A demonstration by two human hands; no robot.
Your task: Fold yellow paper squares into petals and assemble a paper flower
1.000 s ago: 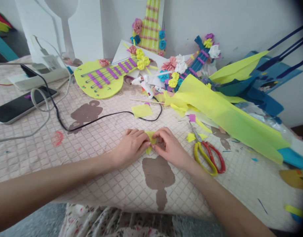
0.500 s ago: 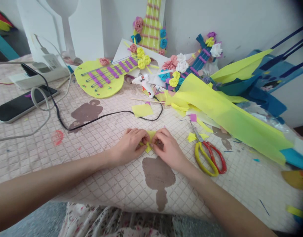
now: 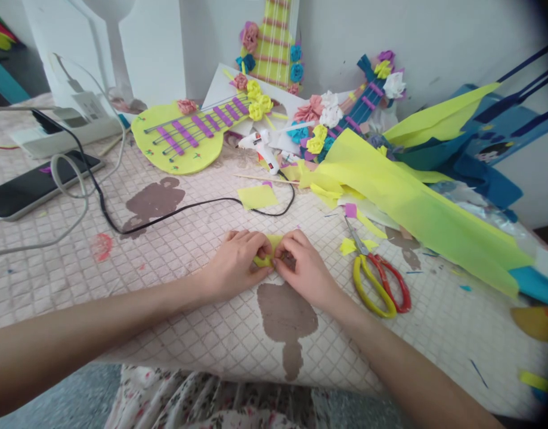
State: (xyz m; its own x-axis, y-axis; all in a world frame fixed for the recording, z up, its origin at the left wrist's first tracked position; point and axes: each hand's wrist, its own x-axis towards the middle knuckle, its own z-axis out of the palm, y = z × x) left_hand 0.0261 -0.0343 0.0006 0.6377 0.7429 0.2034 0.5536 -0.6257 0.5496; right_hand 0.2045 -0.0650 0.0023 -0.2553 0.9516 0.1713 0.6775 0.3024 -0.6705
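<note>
My left hand (image 3: 237, 262) and my right hand (image 3: 303, 266) meet at the middle of the table, fingers pinched together on a small yellow piece of felt (image 3: 268, 255). Most of the piece is hidden between the fingertips. Both hands rest on the pink quilted cloth (image 3: 188, 322), just above a brown bear print (image 3: 286, 319). Yellow and red scissors (image 3: 377, 279) lie to the right of my right hand. A yellow felt square (image 3: 256, 196) lies beyond the hands.
A white glue gun (image 3: 261, 146) with a black cord (image 3: 135, 223) lies at the back. Felt guitars (image 3: 188, 128) with felt flowers lean near the wall. Large yellow felt sheets (image 3: 417, 202) and blue sheets fill the right. A phone (image 3: 30, 187) and power strip (image 3: 63, 128) sit left.
The fingers of both hands have worked the yellow piece tighter, so less of it shows. The view has shifted slightly; nothing else on the table moved.
</note>
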